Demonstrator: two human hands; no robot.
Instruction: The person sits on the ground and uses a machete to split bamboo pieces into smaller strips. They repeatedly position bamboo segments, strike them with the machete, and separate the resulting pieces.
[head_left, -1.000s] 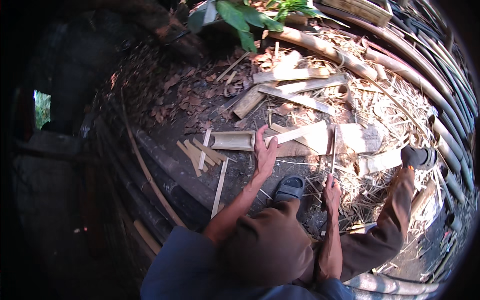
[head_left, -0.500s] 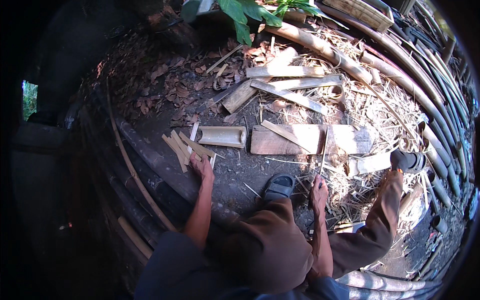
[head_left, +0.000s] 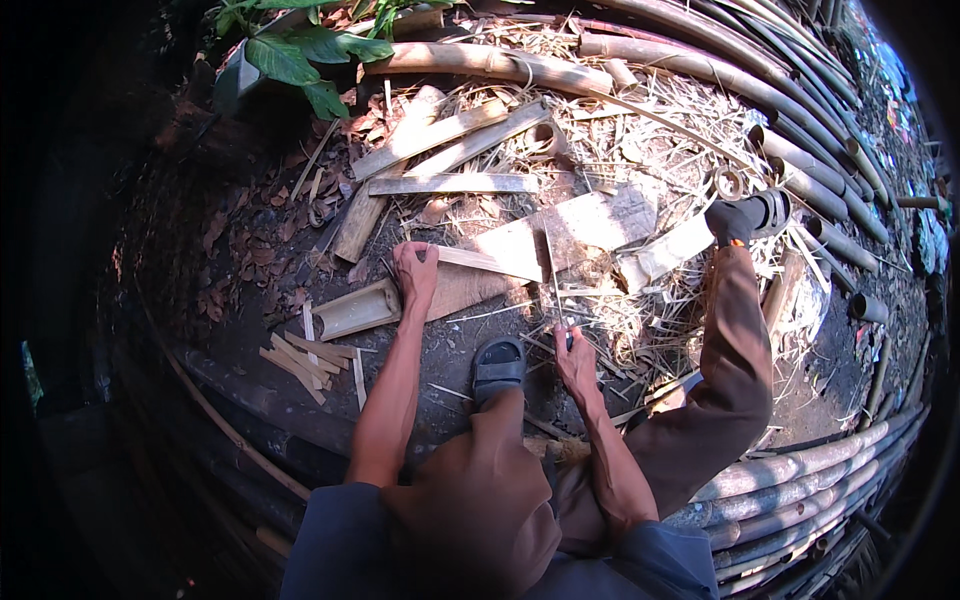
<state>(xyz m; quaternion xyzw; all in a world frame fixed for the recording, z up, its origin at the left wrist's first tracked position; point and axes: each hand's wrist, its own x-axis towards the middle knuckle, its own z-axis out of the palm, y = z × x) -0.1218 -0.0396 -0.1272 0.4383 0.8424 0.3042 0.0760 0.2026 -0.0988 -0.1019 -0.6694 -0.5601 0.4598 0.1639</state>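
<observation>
My left hand (head_left: 416, 272) is closed on the near end of a flat pale bamboo strip (head_left: 488, 262), which lies across a wooden board (head_left: 592, 226). In my right hand (head_left: 575, 362) is the handle of a long, narrow knife (head_left: 552, 262). Its blade points away from me over the board, close to the strip's far end; whether the two touch I cannot tell. Just beside my left hand lies a split, hollow bamboo half (head_left: 355, 311). A small pile of cut bamboo strips (head_left: 300, 362) rests on the ground to the left.
Split bamboo slats (head_left: 455, 184) lie beyond the board. Shavings (head_left: 660, 130) cover the ground to the right. Long bamboo poles (head_left: 700, 70) run along the far right, and others (head_left: 800, 470) lie near right. My sandalled feet (head_left: 498, 365) flank the work. Leaves (head_left: 285, 55) hang far left.
My left hand has left the strip pile and taken hold of the strip on the board. My right hand still grips the knife. The whole view has turned and shifted.
</observation>
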